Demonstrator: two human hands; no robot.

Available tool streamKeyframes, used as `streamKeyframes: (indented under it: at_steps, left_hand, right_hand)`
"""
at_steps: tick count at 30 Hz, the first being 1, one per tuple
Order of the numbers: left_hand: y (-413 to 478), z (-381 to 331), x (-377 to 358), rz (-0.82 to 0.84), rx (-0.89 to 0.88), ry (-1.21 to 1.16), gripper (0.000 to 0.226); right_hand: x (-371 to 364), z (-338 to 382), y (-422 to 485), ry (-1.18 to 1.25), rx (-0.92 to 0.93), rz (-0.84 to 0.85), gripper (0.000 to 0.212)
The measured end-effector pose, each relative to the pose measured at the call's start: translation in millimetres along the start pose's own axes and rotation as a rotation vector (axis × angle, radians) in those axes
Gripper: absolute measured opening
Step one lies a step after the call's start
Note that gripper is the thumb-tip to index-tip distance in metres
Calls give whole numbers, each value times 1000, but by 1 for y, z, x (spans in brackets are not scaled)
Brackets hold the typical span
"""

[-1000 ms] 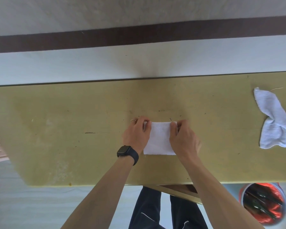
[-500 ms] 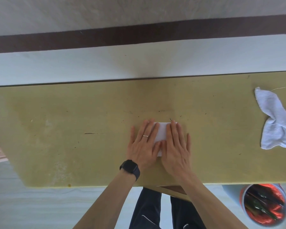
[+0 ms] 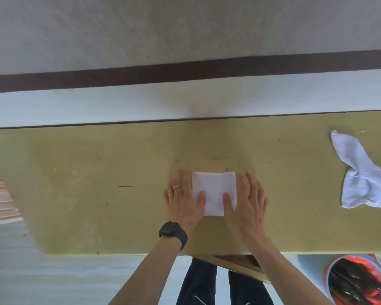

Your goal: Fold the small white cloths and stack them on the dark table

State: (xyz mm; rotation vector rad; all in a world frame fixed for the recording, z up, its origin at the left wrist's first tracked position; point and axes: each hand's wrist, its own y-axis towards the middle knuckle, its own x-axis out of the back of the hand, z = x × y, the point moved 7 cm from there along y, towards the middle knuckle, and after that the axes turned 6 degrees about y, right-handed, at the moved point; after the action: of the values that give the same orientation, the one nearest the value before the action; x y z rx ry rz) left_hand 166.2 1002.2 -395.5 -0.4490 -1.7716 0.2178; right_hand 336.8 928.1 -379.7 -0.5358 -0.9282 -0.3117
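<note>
While flat on olive-yellow wooden table (image 3: 97, 194), L hand (image 3: 183, 202) & R hand (image 3: 248, 202) both spread, thumbs (image 3: 201, 198) on small folded white cloth square (image 3: 213, 186) betw. them.

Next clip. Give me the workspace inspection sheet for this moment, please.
Surface: yellowish table, scuffed, small dark specks.
Job's things: folded cloth flat at centre; crumpled cloth unfolded at the right edge.
Clutter: nothing seen.
Hands: left hand and right hand flat either side of the folded cloth, thumbs on it.
Cables: nothing seen.
Surroundings: red bin on the floor, lower right; pale wall with dark stripe; watch on left wrist.
</note>
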Motion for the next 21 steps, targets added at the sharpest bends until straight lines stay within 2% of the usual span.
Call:
streamKeyframes:
  at_steps: [4,6,10,14,17,19,21]
  left_hand:
    - [2,-8,12,54,305,-155,54]
    - [5,-11,8,88,407,-235,51]
    - [9,-14,6,134,480,-206,48]
    - [11,-16,5,187,471,-295,38]
    - [6,-16,8,193,457,-503,25]
    - [0,-13,14,197,489,-720,29]
    - [-5,-9,18,233,506,-833,34]
  right_hand:
    - [8,-3,13,214,-380,45,65]
    - [4,0,20,270,-483,93,59]
    - [-6,2,26,303,-551,148,46]
    - [-6,0,23,452,-597,180,27]
    - [-3,2,19,542,-550,178,20]
    - [1,6,15,613,-528,177,21]
    - [8,9,11,689,-509,169,21]
